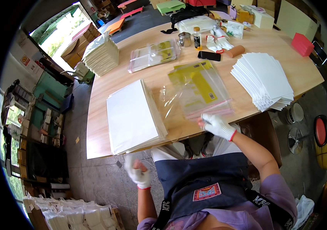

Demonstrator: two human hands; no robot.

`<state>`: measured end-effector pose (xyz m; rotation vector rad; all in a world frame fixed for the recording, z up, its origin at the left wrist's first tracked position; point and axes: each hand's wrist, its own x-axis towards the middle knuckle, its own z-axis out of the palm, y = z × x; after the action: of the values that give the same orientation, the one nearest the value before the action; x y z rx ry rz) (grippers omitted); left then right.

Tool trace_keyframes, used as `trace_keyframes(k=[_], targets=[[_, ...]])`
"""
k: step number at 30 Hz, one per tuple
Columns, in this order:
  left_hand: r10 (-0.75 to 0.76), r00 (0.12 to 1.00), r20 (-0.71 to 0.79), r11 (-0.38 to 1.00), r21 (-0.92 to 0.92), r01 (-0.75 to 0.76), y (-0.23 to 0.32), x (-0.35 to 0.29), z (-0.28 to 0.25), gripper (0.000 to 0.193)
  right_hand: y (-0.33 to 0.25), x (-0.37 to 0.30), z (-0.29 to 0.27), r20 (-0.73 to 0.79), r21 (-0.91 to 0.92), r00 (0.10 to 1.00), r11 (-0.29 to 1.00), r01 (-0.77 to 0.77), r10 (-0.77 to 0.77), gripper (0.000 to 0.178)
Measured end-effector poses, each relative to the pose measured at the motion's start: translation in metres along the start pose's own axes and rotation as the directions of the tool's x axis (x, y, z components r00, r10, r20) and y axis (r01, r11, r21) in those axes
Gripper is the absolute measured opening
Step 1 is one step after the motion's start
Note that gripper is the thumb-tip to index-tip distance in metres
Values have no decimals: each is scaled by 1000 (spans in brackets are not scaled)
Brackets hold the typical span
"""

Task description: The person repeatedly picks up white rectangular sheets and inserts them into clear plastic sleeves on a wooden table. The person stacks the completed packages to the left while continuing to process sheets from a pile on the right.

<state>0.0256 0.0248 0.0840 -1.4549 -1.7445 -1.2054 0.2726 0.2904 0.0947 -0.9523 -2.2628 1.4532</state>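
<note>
In the head view, the left hand, in a white glove and a little blurred, sits just off the near edge of the table, its fingers loosely curled and parted, below a stack of white sheets. The right hand, also gloved, is at the near edge of a pile of clear bags, fingers drawn fairly narrow, though I cannot tell whether they grip one. The bags lie between that stack and a fanned pile of white cards, with a black phone behind.
</note>
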Motion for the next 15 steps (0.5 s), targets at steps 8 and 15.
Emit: trace_keyframes(k=[8, 15], targets=[[174, 921, 349, 948, -311, -61, 77, 63, 108, 33, 36, 77, 10, -280, -763, 888, 645, 25, -365, 19], [95, 800, 592, 989, -147, -9, 91, 85, 167, 46, 50, 78, -13, -218, -706, 823, 667, 238, -524, 6]])
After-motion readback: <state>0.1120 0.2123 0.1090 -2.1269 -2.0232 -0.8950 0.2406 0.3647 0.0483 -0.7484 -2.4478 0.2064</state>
